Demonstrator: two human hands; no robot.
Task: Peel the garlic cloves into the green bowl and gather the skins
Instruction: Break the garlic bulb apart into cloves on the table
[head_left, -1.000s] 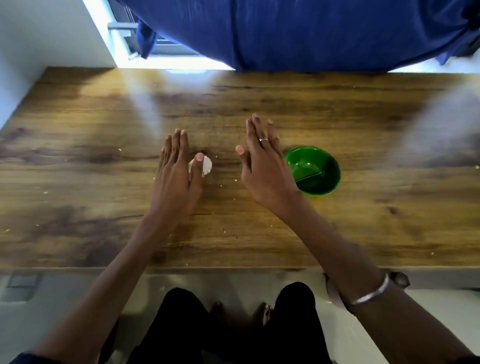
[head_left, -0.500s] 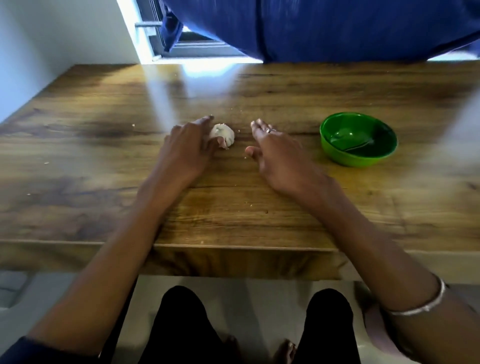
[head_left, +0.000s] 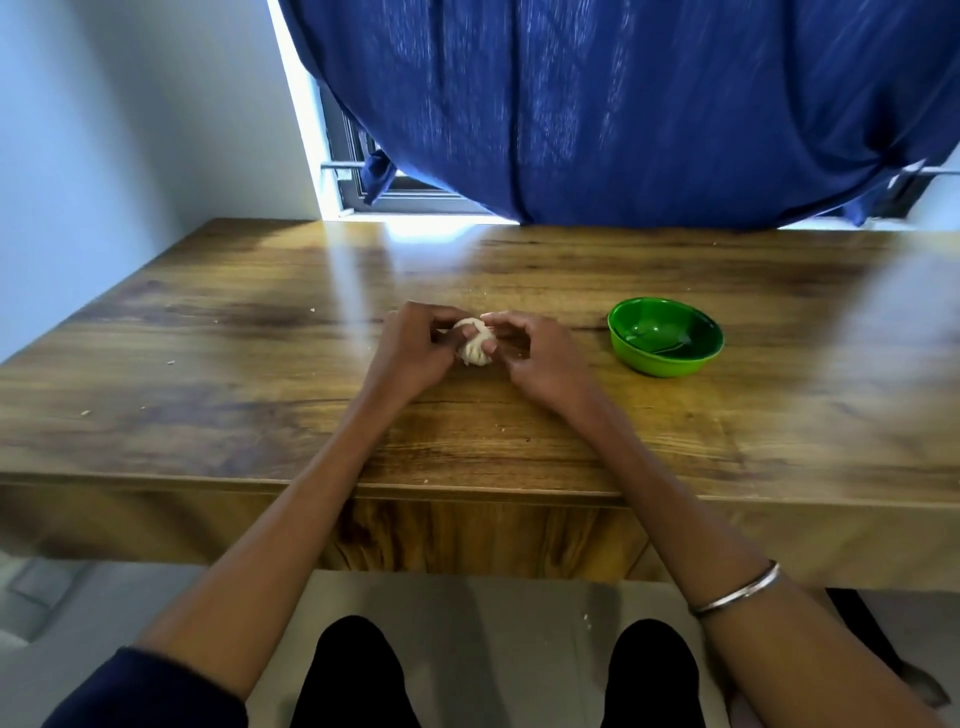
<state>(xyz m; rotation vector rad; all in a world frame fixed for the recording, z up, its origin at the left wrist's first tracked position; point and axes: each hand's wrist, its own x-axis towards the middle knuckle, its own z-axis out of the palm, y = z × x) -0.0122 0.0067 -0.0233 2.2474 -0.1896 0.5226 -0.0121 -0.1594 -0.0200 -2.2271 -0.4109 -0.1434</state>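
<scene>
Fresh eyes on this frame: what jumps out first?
Both hands meet mid-table: the left hand and right hand each grip the pale garlic bulb between them. To the right of them, standing apart, is the green bowl, with no cloves visible in it. Behind the wooden table, a dark blue curtain fills the upper frame.

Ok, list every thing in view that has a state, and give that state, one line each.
garlic bulb: whole, unpeeled, held between both hands just above the table.
green bowl: upright on the table, no cloves inside.
left hand: fingers curled round the bulb.
right hand: fingers curled round the bulb.
blue curtain: drawn across most of the window.
</scene>
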